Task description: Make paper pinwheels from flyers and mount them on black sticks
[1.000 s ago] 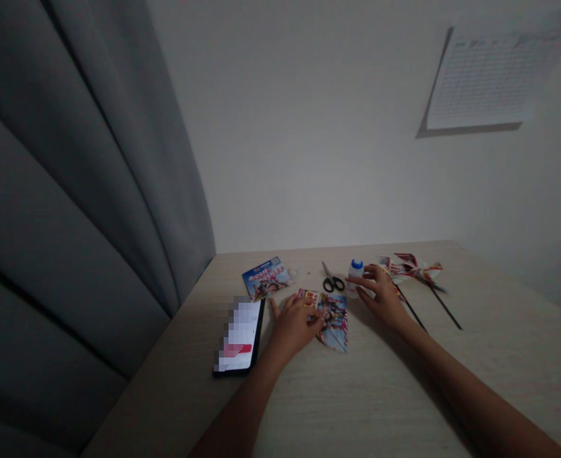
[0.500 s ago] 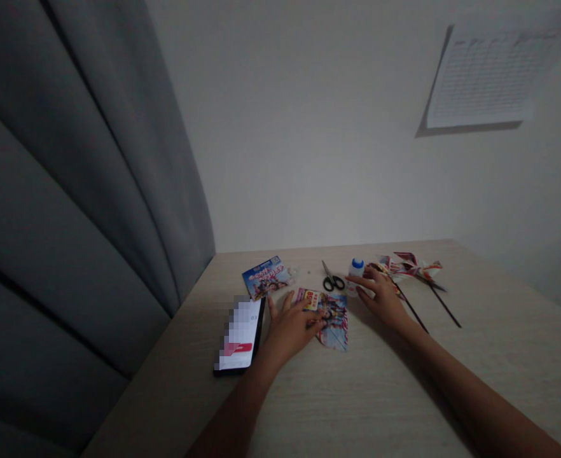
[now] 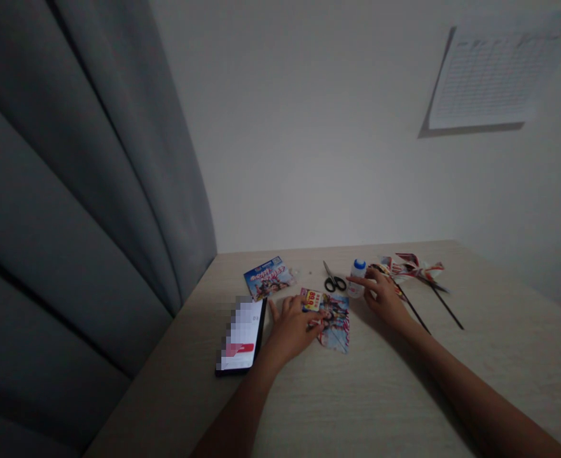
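Observation:
My left hand [image 3: 292, 327] lies with fingers spread on a square of colourful printed paper [image 3: 336, 324], covering its left part. Just beyond that sheet is a pair of scissors [image 3: 334, 282] with black handles, blades pointing away. A small translucent bottle with a blue cap [image 3: 359, 265] stands upright to the right of the scissors. Beside it is my right hand [image 3: 383, 296], its index finger stretched out across the bottle's front and the others partly bent. Whether the fingertips touch the bottle I cannot tell. Two paper pinwheels [image 3: 421, 270] on dark sticks lie beyond the right hand, one partly hidden by it.
A phone [image 3: 240, 337] with a lit screen lies left of my left hand. Another printed sheet [image 3: 268, 278] is behind the phone. The pale table [image 3: 318, 407] meets a white wall, where a paper chart [image 3: 483, 83] hangs. A grey curtain [image 3: 132, 159] borders the left side.
The left hand's fingers have drawn slightly closer together on the paper. The right hand stays by the bottle. The whole view has shifted a little.

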`<state>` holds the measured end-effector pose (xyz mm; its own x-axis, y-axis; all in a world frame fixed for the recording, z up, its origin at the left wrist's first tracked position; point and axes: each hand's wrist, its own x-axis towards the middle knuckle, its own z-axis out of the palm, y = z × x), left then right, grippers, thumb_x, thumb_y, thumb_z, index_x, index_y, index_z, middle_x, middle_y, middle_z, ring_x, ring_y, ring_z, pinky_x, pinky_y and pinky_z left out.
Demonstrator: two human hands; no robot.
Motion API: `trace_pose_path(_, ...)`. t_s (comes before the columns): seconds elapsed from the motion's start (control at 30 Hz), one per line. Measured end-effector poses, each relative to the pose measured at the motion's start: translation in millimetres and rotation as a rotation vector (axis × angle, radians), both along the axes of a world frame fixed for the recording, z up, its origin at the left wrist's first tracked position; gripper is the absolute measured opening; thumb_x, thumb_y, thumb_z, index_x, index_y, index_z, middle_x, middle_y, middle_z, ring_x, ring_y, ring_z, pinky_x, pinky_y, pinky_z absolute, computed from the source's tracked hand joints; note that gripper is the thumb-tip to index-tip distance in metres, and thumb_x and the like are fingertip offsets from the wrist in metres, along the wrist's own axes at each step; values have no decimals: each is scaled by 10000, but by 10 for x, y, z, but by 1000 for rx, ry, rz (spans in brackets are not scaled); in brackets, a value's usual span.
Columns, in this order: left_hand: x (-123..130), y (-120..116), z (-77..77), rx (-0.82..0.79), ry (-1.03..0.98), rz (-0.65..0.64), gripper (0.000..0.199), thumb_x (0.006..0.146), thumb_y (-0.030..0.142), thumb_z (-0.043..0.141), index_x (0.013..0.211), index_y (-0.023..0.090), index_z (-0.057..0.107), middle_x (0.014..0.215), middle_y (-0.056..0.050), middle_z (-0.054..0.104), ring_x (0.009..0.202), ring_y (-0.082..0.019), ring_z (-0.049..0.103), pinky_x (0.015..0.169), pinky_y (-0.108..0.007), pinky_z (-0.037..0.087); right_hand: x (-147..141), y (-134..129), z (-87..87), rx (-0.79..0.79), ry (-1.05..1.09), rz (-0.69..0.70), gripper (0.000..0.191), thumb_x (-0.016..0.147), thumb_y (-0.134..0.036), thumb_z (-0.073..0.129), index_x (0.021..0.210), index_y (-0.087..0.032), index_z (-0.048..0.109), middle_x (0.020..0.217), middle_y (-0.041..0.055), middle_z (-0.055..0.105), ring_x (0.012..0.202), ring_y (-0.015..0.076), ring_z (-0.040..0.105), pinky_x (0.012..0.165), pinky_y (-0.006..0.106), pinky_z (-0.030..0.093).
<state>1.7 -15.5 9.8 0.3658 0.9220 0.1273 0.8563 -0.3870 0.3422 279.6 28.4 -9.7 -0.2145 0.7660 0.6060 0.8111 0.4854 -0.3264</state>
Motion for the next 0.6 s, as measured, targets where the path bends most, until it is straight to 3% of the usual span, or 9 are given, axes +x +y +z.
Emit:
trace_pose_path(0.23, 14, -6, 37, -16, -75, -42, 311, 907, 394, 596, 1188, 521, 634, 1266, 17, 594, 1303, -274, 423, 1096, -768, -53, 60, 54, -42, 90, 26, -37, 572, 871, -20, 383, 1265, -318, 670, 1159, 105, 564, 1102, 258, 539, 947, 471, 466)
trace_pose_path(0.4, 16, 20, 13, -23, -108, -37, 386, 874, 348, 639, 1246, 434, 585, 1320, 12, 601, 1353, -289, 389, 1086, -778, -77, 108, 62, -13, 134, 64, -73, 537, 894, -104, 452, 1365, -324, 589, 1126, 105, 566, 1028, 265, 554, 913, 470, 466)
trace_pose_path(0.6, 2, 68, -42, -59, -115, -49, 183, 906, 455, 600, 1043, 363, 679, 1313, 34, 635, 1412, -324, 333, 1073, -785, -103, 76, 8, 14, 149, 58, -65, 614, 861, -79, 454, 1414, -335, 529, 1094, 95, 549, 1040, 267, 532, 927, 452, 445)
